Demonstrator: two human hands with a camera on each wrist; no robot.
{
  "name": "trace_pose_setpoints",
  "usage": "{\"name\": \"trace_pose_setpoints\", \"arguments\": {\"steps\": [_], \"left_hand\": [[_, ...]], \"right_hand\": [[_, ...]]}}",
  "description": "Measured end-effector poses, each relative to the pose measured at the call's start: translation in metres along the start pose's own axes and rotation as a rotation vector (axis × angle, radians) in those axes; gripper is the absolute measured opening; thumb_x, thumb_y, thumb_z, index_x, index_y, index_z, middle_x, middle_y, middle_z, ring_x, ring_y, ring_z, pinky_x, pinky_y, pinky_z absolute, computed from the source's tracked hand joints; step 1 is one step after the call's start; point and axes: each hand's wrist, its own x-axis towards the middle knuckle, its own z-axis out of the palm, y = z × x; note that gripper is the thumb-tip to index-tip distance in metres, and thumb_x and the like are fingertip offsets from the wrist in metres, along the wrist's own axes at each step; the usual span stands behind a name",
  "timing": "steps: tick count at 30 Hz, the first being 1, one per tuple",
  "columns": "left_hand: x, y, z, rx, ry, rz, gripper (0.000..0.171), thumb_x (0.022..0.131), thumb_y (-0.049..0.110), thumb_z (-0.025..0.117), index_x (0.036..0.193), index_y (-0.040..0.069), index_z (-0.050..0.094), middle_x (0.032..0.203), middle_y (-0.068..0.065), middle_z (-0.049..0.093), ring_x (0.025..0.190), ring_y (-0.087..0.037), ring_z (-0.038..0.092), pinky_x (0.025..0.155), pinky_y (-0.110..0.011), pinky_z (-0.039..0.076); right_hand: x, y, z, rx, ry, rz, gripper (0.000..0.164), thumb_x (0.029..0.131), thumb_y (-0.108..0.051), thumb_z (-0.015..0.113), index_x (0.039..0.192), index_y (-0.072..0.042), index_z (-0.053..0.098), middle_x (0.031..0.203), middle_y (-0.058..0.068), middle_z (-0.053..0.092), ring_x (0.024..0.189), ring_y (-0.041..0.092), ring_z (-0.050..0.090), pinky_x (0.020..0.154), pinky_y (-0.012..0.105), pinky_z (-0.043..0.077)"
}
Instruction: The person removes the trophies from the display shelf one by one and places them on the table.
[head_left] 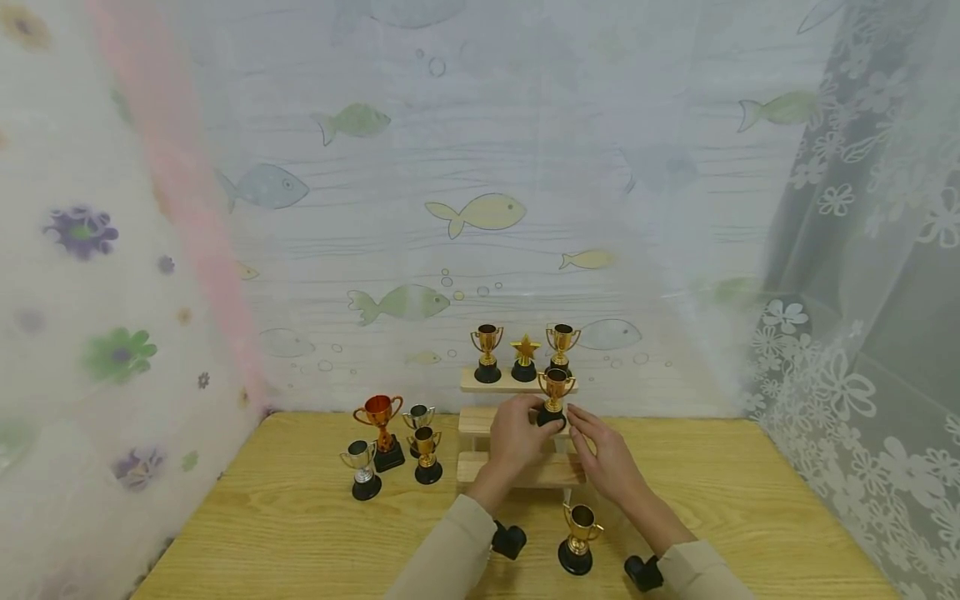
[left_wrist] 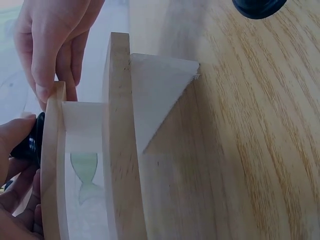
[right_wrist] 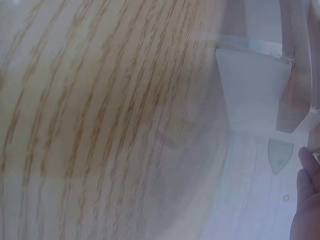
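Note:
A small gold trophy cup with a black base stands at the right end of the middle step of a wooden display stand. My left hand holds its base between thumb and fingers; in the left wrist view the black base sits against the step's surface. Straight fingers of my right hand touch the right end of that step, close beside the base. On the top step, behind, are two gold cups and a gold star trophy between them.
Left of the stand, a large orange-red trophy, two silver cups and a gold cup are grouped on the wooden table. Another gold cup stands in front, between my forearms. A fish-print curtain hangs behind.

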Motion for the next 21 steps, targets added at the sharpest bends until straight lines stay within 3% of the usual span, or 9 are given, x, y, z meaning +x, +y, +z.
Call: {"name": "trace_pose_setpoints", "arguments": {"steps": [11,21], "left_hand": [[-0.0026,0.0026,-0.008,-0.021,-0.016,-0.029,0.037,0.085,0.027,0.086,0.116,0.008,0.077,0.108,-0.005,0.074,0.086,-0.016,0.069,0.072,-0.032,0.056],[-0.0041,0.0004,-0.01,-0.055,-0.047,-0.014,0.034,0.086,0.026,0.085,0.113,0.009,0.077,0.109,-0.005,0.074,0.085,-0.014,0.068,0.07,-0.028,0.056]], "right_hand": [[-0.0004,-0.001,0.0003,0.007,-0.001,0.002,0.036,0.106,-0.01,0.055,0.136,0.009,0.06,0.148,0.02,0.054,0.135,0.042,0.05,0.105,0.06,0.043],[-0.0011,-0.0023,0.0001,0.017,-0.009,0.015,0.038,0.108,-0.013,0.053,0.138,0.009,0.059,0.149,0.02,0.053,0.137,0.042,0.049,0.106,0.061,0.042]]}}
